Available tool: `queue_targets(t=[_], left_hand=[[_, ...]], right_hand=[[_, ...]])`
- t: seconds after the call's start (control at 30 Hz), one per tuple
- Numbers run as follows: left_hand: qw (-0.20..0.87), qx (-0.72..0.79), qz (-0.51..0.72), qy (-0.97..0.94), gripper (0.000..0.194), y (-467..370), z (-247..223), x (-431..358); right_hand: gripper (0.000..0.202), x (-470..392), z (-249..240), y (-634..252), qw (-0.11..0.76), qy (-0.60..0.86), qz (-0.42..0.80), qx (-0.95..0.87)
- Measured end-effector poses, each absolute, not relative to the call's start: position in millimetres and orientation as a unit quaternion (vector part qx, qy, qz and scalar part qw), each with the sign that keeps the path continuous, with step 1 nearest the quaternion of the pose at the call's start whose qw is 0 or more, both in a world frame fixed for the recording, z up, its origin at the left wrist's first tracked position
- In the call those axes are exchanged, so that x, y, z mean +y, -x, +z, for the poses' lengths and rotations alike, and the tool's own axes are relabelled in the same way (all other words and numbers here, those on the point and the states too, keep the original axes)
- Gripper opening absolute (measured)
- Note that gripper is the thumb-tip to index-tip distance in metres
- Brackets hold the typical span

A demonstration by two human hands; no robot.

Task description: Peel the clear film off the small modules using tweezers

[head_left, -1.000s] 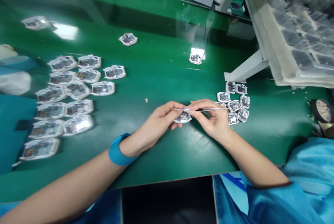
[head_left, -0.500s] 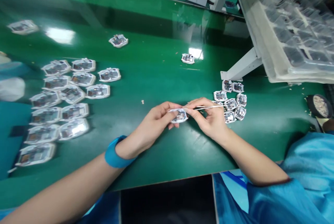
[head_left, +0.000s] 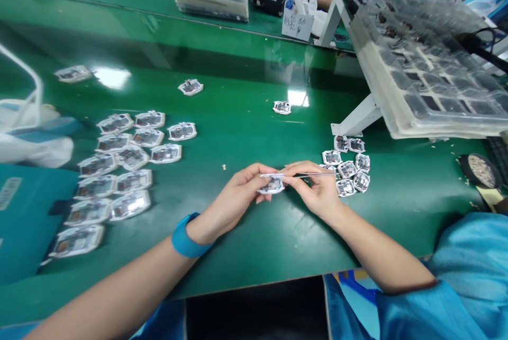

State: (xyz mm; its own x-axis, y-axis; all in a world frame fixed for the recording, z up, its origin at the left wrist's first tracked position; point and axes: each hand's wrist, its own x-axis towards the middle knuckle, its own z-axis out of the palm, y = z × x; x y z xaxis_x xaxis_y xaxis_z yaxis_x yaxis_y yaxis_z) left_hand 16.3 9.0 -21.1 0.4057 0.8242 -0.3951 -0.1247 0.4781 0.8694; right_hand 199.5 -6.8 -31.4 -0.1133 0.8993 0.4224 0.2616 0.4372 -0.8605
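The small white case [head_left: 273, 185] sits between the thumb and fingers of the left hand [head_left: 238, 190], which are clamped on it. The fingers of the right hand [head_left: 319, 187] are pinched together on a thin pale piece [head_left: 307, 175] at the case's right edge; it runs rightward past them. Right of those fingers lies a small cluster of cases [head_left: 347, 169], and well left of the left fingers a bigger cluster [head_left: 132, 157]. Beyond both hands, one lone case [head_left: 282, 108] rests on the green table [head_left: 234, 247]

Glossy green tabletop [head_left: 254, 245], reflected lights.
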Motion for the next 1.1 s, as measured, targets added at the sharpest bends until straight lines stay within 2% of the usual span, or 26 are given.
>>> queue_targets(t=[0.2, 0.37, 0.53, 0.63, 0.77, 0.83, 0.97, 1.1], left_hand=[[0.717, 0.413, 0.311, -0.468, 0.04, -16, -23, 9], [0.647, 0.428, 0.342, -0.53, 0.035, -12, -32, 19], [0.454, 0.49, 0.334, -0.665, 0.03, -2, -35, 54], [0.362, 0.527, 0.33, -0.694, 0.034, 3, -33, 90], [0.206, 0.593, 0.312, -0.713, 0.027, 13, -33, 147], [0.139, 0.626, 0.299, -0.706, 0.029, 21, -36, 171], [0.052, 0.659, 0.261, -0.704, 0.046, 42, -42, 200], [-0.001, 0.697, 0.224, -0.681, 0.05, 69, -42, 213]], right_hand=[[0.003, -5, -30, -201, 0.492, 0.452, 0.272, -0.693], [0.009, -9, -25, -202, 0.532, 0.438, 0.226, -0.689], [0.012, -14, -20, -200, 0.541, 0.408, 0.185, -0.712], [0.011, -16, -20, -197, 0.536, 0.387, 0.172, -0.73], [0.009, -18, -19, -193, 0.533, 0.362, 0.163, -0.747], [0.008, -18, -18, -192, 0.532, 0.352, 0.162, -0.752], [0.01, -18, -18, -191, 0.533, 0.335, 0.162, -0.76], [0.007, -19, -21, -189, 0.53, 0.328, 0.164, -0.765]])
